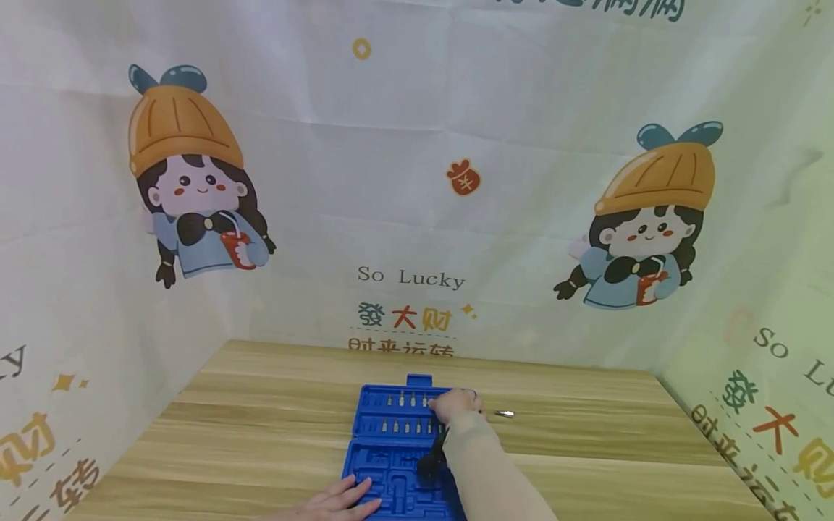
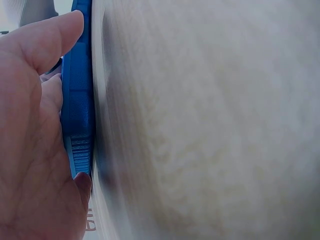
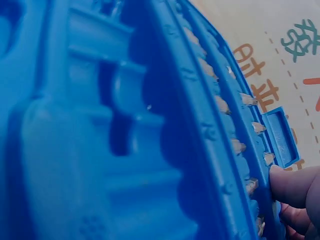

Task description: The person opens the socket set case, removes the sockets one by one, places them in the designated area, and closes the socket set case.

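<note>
An open blue plastic bit case (image 1: 399, 477) lies on the table, its far half (image 1: 371, 405) holding two rows of metal screwdriver bits (image 1: 407, 425). My left hand (image 1: 342, 499) rests with fairly straight fingers on the near half's left side. In the left wrist view, the thumb stands beside the case's blue side wall (image 2: 78, 107). My right hand (image 1: 456, 405) covers the right end of the farthest bit row. Its thumb (image 3: 292, 185) touches the case beside a bit (image 3: 269, 159), other fingers bent below; I cannot tell whether they pinch a bit.
A small silver metal piece (image 1: 504, 414) lies on the wooden table (image 1: 586, 434), right of the case. Moulded recesses shape the case's near half. The latch tab (image 1: 420, 380) sticks out at the far edge. A printed cloth (image 1: 417, 239) hangs behind the table and along both sides.
</note>
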`<move>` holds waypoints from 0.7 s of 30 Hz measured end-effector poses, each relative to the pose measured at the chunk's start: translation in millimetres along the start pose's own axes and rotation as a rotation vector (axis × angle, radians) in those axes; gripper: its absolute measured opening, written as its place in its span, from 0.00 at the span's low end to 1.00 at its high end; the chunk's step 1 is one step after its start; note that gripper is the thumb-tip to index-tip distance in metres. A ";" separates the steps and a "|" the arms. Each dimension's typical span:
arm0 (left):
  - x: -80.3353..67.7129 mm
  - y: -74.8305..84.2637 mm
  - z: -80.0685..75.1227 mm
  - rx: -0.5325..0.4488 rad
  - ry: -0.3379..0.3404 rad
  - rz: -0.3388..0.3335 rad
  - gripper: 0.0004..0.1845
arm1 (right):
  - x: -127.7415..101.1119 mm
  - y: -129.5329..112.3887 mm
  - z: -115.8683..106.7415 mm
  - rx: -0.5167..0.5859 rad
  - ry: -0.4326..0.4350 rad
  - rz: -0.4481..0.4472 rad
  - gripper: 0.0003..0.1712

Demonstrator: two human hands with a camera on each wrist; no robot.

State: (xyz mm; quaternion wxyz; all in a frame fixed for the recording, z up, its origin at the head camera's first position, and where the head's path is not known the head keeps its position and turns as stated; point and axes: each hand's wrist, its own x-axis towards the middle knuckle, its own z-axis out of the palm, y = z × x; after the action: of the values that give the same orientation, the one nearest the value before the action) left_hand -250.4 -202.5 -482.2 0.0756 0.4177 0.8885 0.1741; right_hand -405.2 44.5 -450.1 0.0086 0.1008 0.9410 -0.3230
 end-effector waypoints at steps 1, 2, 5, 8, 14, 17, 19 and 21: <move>0.1 0.0 0.1 0.000 0.002 0.004 0.32 | -0.5 0.4 -0.6 0.012 0.003 -0.005 0.23; 0.3 0.0 0.1 0.003 0.004 0.009 0.32 | -0.7 1.2 -0.8 0.031 0.006 -0.010 0.20; 0.8 0.0 0.1 -0.003 0.003 0.011 0.32 | -0.4 4.6 1.7 0.116 0.023 -0.021 0.09; 0.6 -0.7 0.3 -0.012 0.000 0.008 0.32 | 1.0 8.7 5.1 0.190 0.038 -0.032 0.06; -0.9 -1.5 0.8 -0.012 0.018 0.019 0.31 | 2.0 14.9 2.2 0.179 0.017 -0.083 0.09; -1.3 -1.3 1.8 0.000 0.033 0.027 0.31 | 2.6 17.0 -1.8 0.174 -0.005 -0.108 0.08; -1.6 -1.3 2.5 -0.003 0.045 0.032 0.31 | 4.1 18.9 -3.3 0.166 -0.023 -0.125 0.08; -1.7 -1.7 2.9 0.018 0.055 0.043 0.31 | 6.4 20.8 -4.3 0.130 -0.034 -0.140 0.09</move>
State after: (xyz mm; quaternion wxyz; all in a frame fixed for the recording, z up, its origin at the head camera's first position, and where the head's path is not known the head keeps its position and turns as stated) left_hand -249.7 -204.1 -485.5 0.0439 0.4324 0.8826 0.1791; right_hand -407.2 64.3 -459.8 -0.0048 0.0296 0.9225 -0.3849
